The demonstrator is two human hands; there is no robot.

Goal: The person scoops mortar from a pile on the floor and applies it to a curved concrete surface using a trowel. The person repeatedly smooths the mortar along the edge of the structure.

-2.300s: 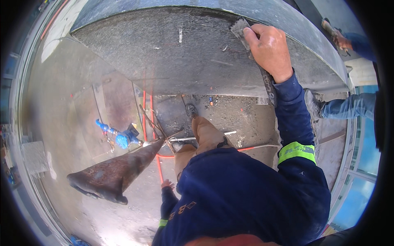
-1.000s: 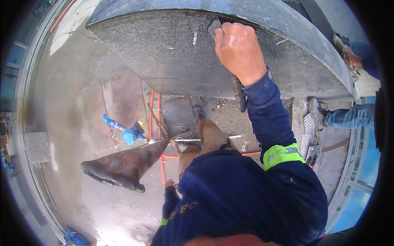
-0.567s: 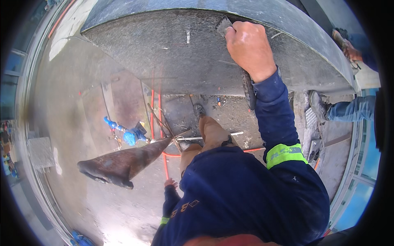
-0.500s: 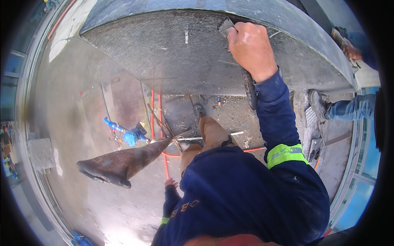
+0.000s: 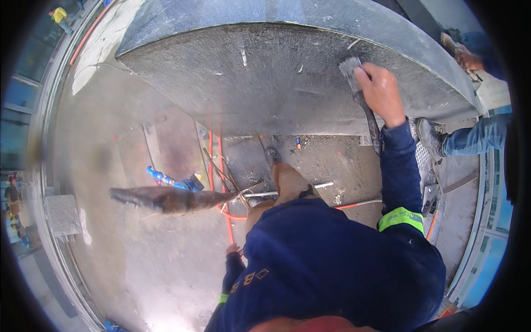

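My right hand [image 5: 383, 93] is closed around a tool [image 5: 349, 72] with a flat grey head and a long dark handle; whether the head is bristle or blade I cannot tell. Its head is against or close to the dark side face of a large grey slab [image 5: 265, 83], below the upper edge. Low at my left side hangs my left hand [image 5: 233, 249], fingers apart, with nothing visible in it. It appears near an orange hose [image 5: 229, 228]; contact is unclear. A brown tapered thing [image 5: 171, 199], bound with cord at its narrow end, extends to the left of my legs.
A blue pipe fitting [image 5: 160, 176] and orange hoses lie on the dusty floor. A white rod [image 5: 287, 189] crosses by my legs. At right, another person's jeans leg [image 5: 475, 138] and hand [image 5: 470, 60] show near the slab. A grey block [image 5: 62, 216] stands left.
My right hand and the tool have moved right and down along the slab face. The brown tapered thing looks narrower and has swung upward in view. My left hand stays low.
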